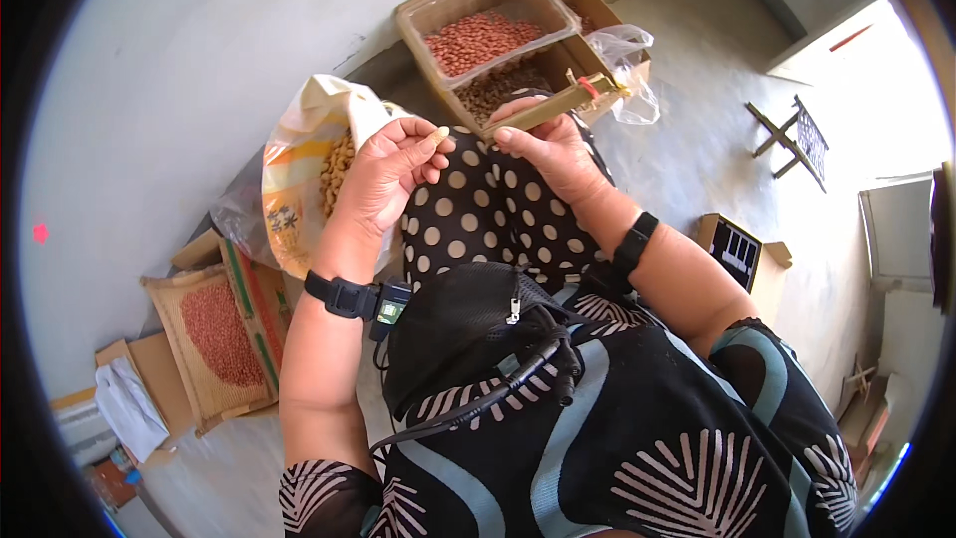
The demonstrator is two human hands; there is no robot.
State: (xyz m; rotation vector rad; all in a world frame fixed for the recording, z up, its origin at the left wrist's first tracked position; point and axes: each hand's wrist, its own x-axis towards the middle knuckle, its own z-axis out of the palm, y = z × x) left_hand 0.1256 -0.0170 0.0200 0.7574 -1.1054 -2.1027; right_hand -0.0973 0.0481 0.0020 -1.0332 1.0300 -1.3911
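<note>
In front of my lap, my left hand (398,154) pinches a pale peanut (436,136) between thumb and fingertips. To its right, my right hand (553,151) is closed, thumb on the near side and fingers beyond a flat tan strip (558,110). A red tie (589,88) shows toward the strip's far end; I cannot tell whether the strip is separate from the box behind it. Left of my knees, an open white and orange sack (289,184) holds unshelled peanuts (337,174). Ahead stands a clear plastic tub (533,0) with red shelled peanuts (483,42).
A cardboard box (558,58) with brown bits adjoins the tub, and a clear plastic bag (627,55) hangs at its right. On the left, a shallow tray (174,314) bears red peanuts. A folding stool (797,139) and a small black-and-white box (735,251) are on the right.
</note>
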